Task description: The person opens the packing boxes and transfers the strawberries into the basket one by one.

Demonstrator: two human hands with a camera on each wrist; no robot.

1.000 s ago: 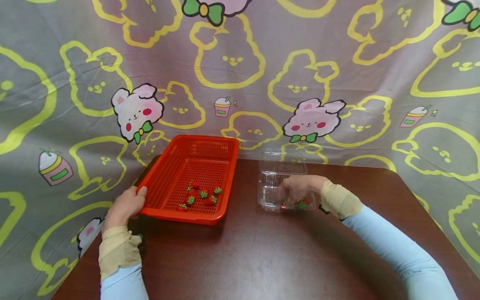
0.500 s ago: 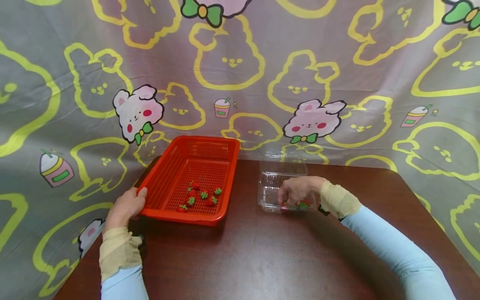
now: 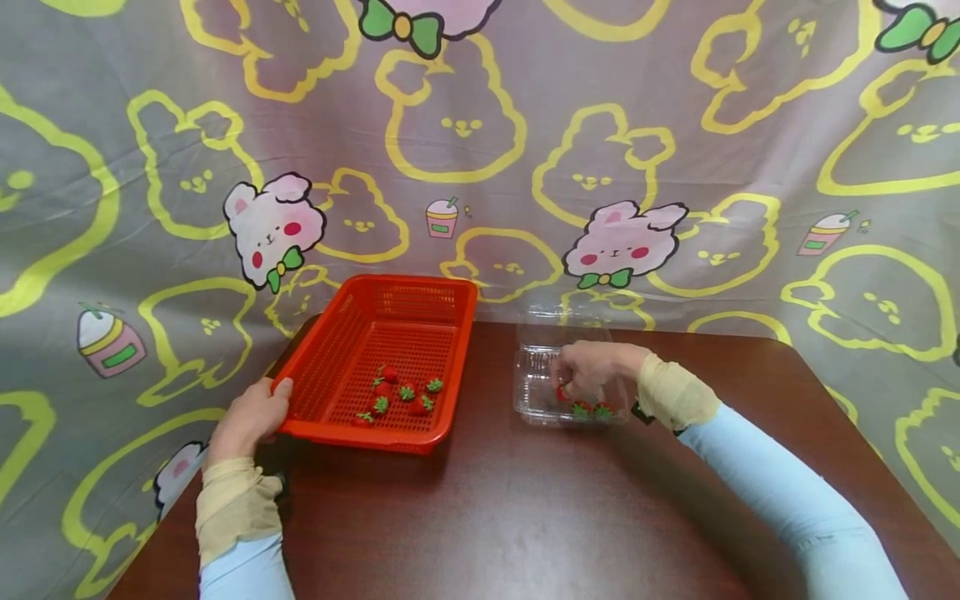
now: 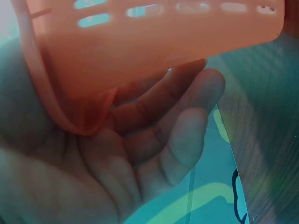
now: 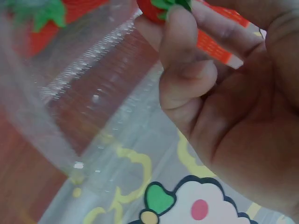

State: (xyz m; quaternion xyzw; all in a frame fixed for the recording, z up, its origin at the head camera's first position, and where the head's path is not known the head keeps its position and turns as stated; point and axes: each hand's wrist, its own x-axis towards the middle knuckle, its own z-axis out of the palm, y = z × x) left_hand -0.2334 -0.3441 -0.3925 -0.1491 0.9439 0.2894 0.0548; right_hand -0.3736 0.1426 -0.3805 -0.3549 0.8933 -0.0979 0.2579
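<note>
My left hand (image 3: 253, 414) grips the near left corner of a red plastic basket (image 3: 300, 425), thumb over the rim. In the left wrist view its fingers (image 4: 154, 105) curl beneath the basket wall (image 4: 140, 51). Several strawberries (image 3: 407, 391) with green leaves lie on the basket's mesh floor, toward the near side. Over a clear plastic clamshell box (image 3: 528, 392), my right hand (image 3: 592, 367) reaches down inside with bent fingers. Those fingers pinch a strawberry (image 5: 154, 10), partly hidden behind them. Beside the hand, two strawberries (image 3: 591, 410) lie at the box's near right.
The clamshell's lid (image 3: 558, 325) stands raised at the back, against a patterned cloth (image 3: 480, 100) hung behind the table. Dark brown tabletop (image 3: 480, 508) extends in front of both containers. The basket and the box stand apart, side by side.
My right hand has shifted slightly up and back inside the box, and a strawberry now shows at its fingertips. Two other strawberries show more fully below it. The left hand keeps its grip on the basket.
</note>
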